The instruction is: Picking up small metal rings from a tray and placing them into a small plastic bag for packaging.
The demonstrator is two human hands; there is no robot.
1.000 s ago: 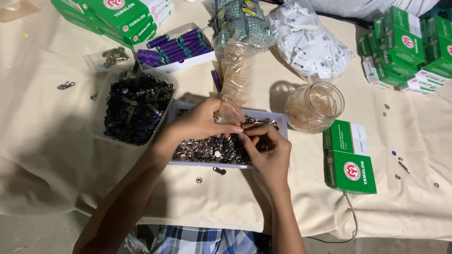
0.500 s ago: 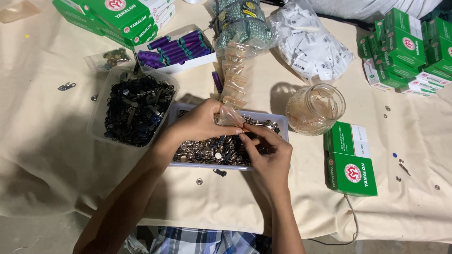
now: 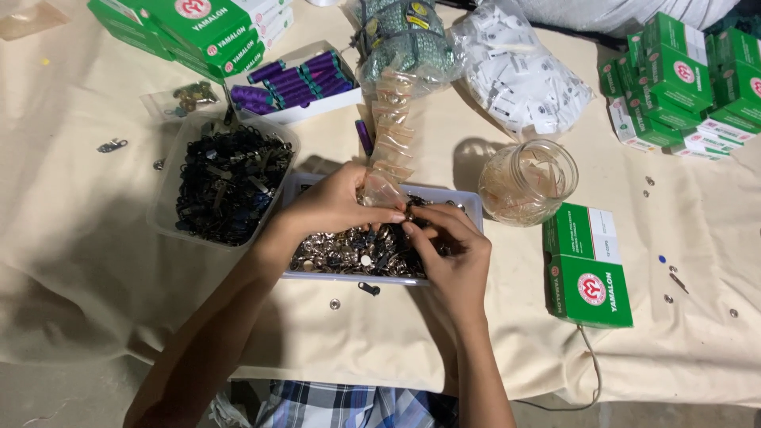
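Note:
My left hand (image 3: 333, 208) pinches the lower end of a strip of small clear plastic bags (image 3: 392, 131) that trails up the table. My right hand (image 3: 452, 250) holds a small dark metal piece (image 3: 414, 211) at the mouth of the lowest bag. Both hands hover over a shallow white tray (image 3: 472, 202) filled with small silver and dark metal parts (image 3: 349, 252).
A clear tub of black metal clips (image 3: 226, 184) sits left of the tray. A glass jar (image 3: 529, 182) stands to the right, green boxes (image 3: 588, 273) beyond it. Purple thread spools (image 3: 293, 79), a bag of white tags (image 3: 519, 67) and more green boxes (image 3: 682, 75) lie at the back.
My hands have stayed over the tray; the right fingers have shifted slightly toward the bag's mouth.

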